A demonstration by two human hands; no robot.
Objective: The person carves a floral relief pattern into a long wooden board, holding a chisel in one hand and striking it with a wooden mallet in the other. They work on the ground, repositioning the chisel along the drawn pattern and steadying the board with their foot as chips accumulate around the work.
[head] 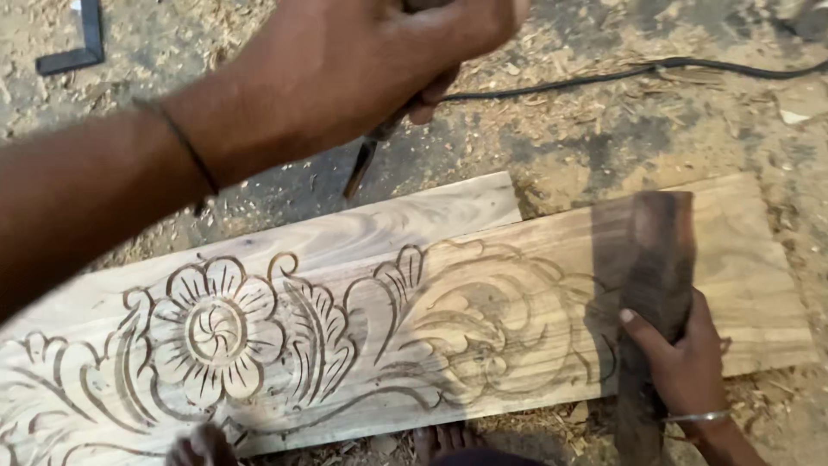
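Observation:
A long pale wooden plank (759, 285) lies across the view, carved with a flower (216, 332) and scrolling leaves (379, 319). My left hand (345, 60) is raised above the plank's far edge and grips a chisel (360, 168) whose dark blade points down, clear of the wood. At the lower right my right hand (686, 362) holds a dark wooden mallet (655, 250), blurred, over the plank's right part. A thin band circles my left wrist, and a metal bangle is on my right wrist.
A second plain plank (431, 211) lies just behind the carved one. A black cable (621, 76) runs over the sawdust-covered floor at top right. A black L-shaped square (78, 47) lies at top left. Toes (203, 444) show at the bottom edge.

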